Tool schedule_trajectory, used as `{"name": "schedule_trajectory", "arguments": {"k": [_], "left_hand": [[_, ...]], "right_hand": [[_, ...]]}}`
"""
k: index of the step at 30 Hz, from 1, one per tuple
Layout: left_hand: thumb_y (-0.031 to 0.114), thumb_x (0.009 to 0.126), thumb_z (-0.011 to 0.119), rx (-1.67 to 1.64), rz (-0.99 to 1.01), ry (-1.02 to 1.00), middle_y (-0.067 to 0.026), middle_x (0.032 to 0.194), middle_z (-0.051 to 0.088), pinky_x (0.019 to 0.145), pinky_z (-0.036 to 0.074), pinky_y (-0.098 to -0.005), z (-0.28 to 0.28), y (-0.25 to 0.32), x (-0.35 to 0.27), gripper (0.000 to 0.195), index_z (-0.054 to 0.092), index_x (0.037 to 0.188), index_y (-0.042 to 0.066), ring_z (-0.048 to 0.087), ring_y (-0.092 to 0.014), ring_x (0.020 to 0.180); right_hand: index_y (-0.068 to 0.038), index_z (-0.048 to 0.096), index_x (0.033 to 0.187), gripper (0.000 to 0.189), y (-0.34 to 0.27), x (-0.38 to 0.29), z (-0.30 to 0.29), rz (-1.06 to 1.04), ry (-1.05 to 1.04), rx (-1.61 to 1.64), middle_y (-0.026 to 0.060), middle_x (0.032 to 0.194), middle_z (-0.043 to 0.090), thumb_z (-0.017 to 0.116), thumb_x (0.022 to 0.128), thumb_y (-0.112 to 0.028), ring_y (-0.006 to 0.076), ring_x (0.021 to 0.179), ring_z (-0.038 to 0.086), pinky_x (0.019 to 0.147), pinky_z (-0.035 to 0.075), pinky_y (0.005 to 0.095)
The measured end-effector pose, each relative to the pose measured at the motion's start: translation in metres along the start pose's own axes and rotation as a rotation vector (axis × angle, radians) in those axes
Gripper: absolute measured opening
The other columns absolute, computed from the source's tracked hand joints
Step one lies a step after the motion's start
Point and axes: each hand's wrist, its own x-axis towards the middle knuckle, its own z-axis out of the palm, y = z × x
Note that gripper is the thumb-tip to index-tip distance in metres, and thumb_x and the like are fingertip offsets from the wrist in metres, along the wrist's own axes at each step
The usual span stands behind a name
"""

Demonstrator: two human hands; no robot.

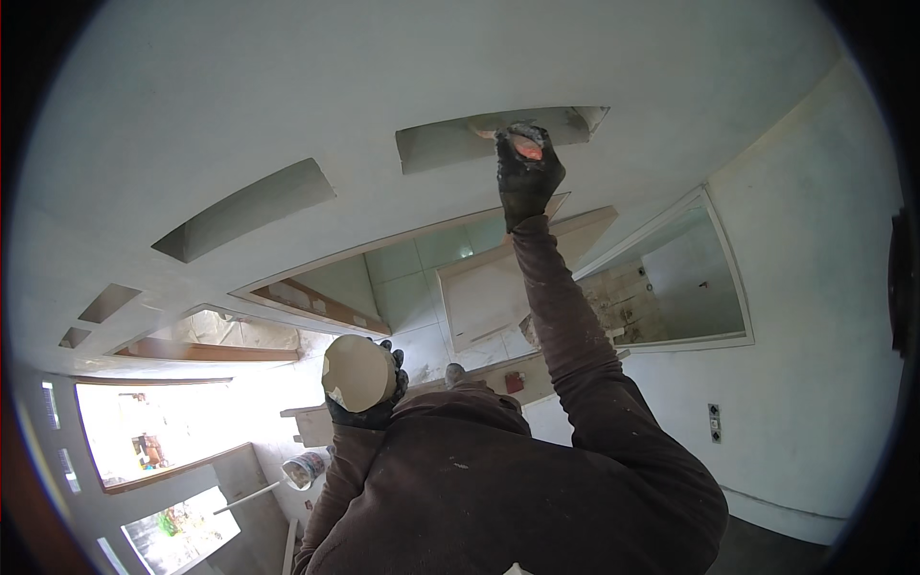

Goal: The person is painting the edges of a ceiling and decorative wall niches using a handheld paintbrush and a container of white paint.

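Observation:
My right hand (530, 172), in a black glove smeared with pale material, is raised to a long rectangular recess (445, 144) in the plastered wall. Its fingers are closed around a small tool with an orange-red handle (528, 147); part of the tool is hidden by the hand. Held low at my chest, my left hand (397, 370), also black-gloved, grips a round container (357, 374) from its side and below. Pale cream material shows over the container's face, and I cannot tell how deep it is.
A second long recess (248, 208) lies left of the first. Below is a doorway with a wooden frame (323, 305) and tiled floor (406, 302). A board (489, 287) leans there. A bucket (303, 469) with a white pole (248, 497) stands lower left. Electrical sockets (714, 422) sit on the right wall.

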Motion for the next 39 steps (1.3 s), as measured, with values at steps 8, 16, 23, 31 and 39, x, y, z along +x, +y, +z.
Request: {"name": "schedule_trajectory", "arguments": {"k": [8, 16, 23, 31, 39], "left_hand": [[0.057, 0.102, 0.043, -0.039, 0.007, -0.097, -0.0216, 0.132, 0.058, 0.086, 0.053, -0.0581, -0.019, 0.008, 0.004, 0.057, 0.052, 0.136, 0.012, 0.058, -0.043, 0.118], [0.061, 0.096, 0.05, -0.008, 0.027, -0.048, -0.0203, 0.125, 0.061, 0.076, 0.055, -0.0526, -0.018, 0.013, 0.002, 0.059, 0.059, 0.128, 0.013, 0.062, -0.039, 0.107], [0.059, 0.097, 0.052, -0.053, -0.003, -0.048, -0.0207, 0.133, 0.057, 0.083, 0.054, -0.0523, -0.027, 0.018, -0.001, 0.062, 0.054, 0.137, 0.011, 0.06, -0.038, 0.112], [0.057, 0.099, 0.049, 0.016, 0.021, -0.107, -0.0199, 0.139, 0.054, 0.085, 0.054, -0.0518, -0.037, 0.022, 0.001, 0.06, 0.051, 0.141, 0.013, 0.058, -0.038, 0.116], [0.059, 0.099, 0.048, -0.027, 0.054, -0.083, -0.0196, 0.14, 0.054, 0.087, 0.054, -0.0528, -0.043, 0.025, -0.004, 0.061, 0.053, 0.139, 0.013, 0.056, -0.038, 0.119]], "right_hand": [[-0.006, 0.067, 0.103, 0.031, -0.037, -0.03, 0.037, 0.074, -0.137, 0.151, 0.0128, 0.092, 0.074, 0.086, 0.083, -0.018, 0.0324, 0.082, 0.074, 0.077, 0.058, 0.0379], [-0.002, 0.068, 0.104, 0.027, -0.046, -0.027, 0.054, -0.113, -0.105, 0.105, 0.011, 0.089, 0.074, 0.085, 0.085, -0.011, 0.0235, 0.078, 0.074, 0.073, 0.058, 0.0318], [-0.003, 0.067, 0.105, 0.03, -0.058, -0.028, 0.058, 0.048, -0.129, 0.218, 0.0113, 0.089, 0.073, 0.086, 0.085, -0.015, 0.0261, 0.08, 0.074, 0.075, 0.058, 0.0344], [-0.003, 0.068, 0.107, 0.029, -0.048, -0.038, 0.056, -0.099, -0.091, 0.107, 0.0093, 0.092, 0.074, 0.085, 0.087, -0.015, 0.0219, 0.082, 0.073, 0.078, 0.058, 0.0346], [-0.006, 0.067, 0.102, 0.025, 0.029, 0.026, -0.017, -0.029, 0.015, -0.143, 0.0122, 0.093, 0.074, 0.083, 0.086, -0.016, 0.0307, 0.085, 0.074, 0.079, 0.058, 0.0384]]}}
